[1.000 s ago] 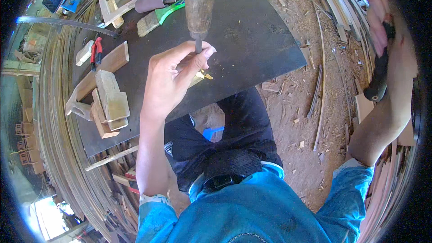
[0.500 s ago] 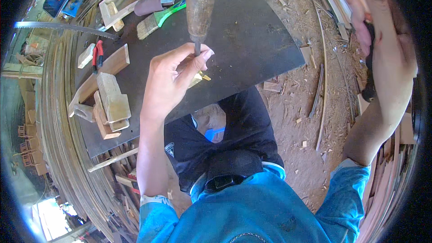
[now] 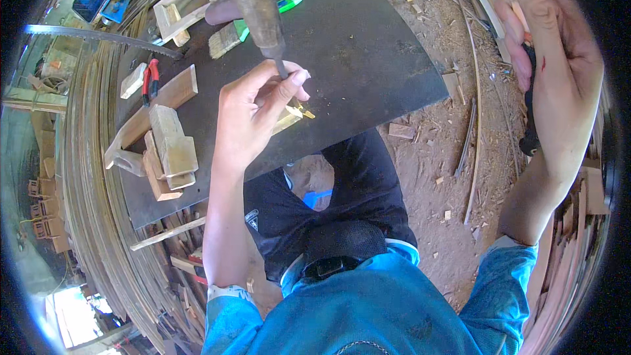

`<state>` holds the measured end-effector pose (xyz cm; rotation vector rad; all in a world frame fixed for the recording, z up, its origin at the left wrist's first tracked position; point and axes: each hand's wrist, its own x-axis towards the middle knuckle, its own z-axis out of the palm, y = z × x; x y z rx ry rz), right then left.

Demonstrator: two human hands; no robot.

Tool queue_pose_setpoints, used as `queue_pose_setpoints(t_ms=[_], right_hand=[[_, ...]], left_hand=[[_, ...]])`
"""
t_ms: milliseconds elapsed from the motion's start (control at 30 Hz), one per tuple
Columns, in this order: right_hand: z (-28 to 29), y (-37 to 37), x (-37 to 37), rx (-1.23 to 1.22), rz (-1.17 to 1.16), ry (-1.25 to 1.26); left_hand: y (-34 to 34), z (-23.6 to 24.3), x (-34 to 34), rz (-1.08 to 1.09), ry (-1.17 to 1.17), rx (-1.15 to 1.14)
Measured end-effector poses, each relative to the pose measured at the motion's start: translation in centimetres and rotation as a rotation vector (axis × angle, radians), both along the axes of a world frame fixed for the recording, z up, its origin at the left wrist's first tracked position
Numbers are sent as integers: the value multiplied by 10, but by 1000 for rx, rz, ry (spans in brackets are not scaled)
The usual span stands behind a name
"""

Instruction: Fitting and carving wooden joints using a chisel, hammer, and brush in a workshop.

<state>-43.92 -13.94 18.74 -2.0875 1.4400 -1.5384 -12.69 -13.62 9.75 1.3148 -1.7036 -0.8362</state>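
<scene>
My left hand [image 3: 246, 108] is closed at the near middle of the dark table [image 3: 368, 46], its thumb and fingers pinching the metal shank of a chisel. The chisel's worn wooden handle [image 3: 253, 3] rises above the hand, tilted. Its tip is hidden behind my fingers. Just under the hand lies a pale wood block [image 3: 288, 120], with a small gold-coloured piece [image 3: 307, 113] at its right end. Raised at the upper right, my right hand [image 3: 559, 59] wraps round a black tool handle [image 3: 529, 115] with a bit of orange. That tool's head cannot be seen.
Red-handled pliers [image 3: 151, 82], several wood blocks [image 3: 171, 141], a green-handled brush [image 3: 227, 41], a wooden frame [image 3: 171, 23] and a saw blade [image 3: 98, 34] occupy the table's left side. Long wood strips [image 3: 85, 158] lie stacked at the left. Scraps litter the floor [image 3: 440, 250].
The chisel's handle has tilted to the left, while my left hand keeps its pinch. My right hand has shifted slightly, still gripping the black handle. The view has moved a little.
</scene>
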Motion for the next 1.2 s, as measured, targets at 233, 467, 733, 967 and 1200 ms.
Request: queue_pose_setpoints(t_ms=[233, 467, 733, 967, 1200], right_hand=[[-9, 7, -2, 33, 32, -36], [-17, 0, -38, 68, 44, -55], [-24, 11, -34, 102, 64, -94], [-2, 20, 32, 85, 61, -107], [-51, 48, 21, 464, 72, -567]], left_hand=[[-1, -1, 5, -64, -20, -28], [-1, 0, 0, -103, -46, -29], [-1, 0, -2, -138, -81, -45], [-2, 3, -2, -149, -82, 5], [-1, 1, 0, -112, -15, 7]])
